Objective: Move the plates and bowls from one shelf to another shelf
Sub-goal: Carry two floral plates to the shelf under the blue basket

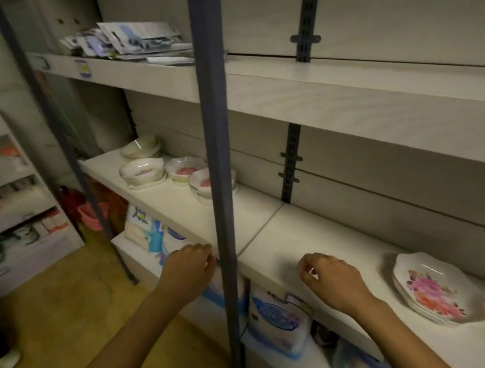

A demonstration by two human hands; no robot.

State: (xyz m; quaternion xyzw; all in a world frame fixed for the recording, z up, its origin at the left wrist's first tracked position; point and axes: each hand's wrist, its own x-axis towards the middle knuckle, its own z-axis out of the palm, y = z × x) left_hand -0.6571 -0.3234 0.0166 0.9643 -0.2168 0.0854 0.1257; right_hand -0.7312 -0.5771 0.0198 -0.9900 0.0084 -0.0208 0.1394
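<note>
Two bare forearms, no sleeves, left grip (190, 267), right grip (330, 280), no jewellery visible

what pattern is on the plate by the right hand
A pink and orange floral print on white plate, head view.

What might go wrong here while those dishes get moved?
The post stands right in front of the bowls, so a bowl carried out past it may knock against it. The plates lie stacked near the shelf's front edge; a careless pull could slide one off. Both hands, left and right, are empty, so lifting a whole stack risks a slip.
</note>
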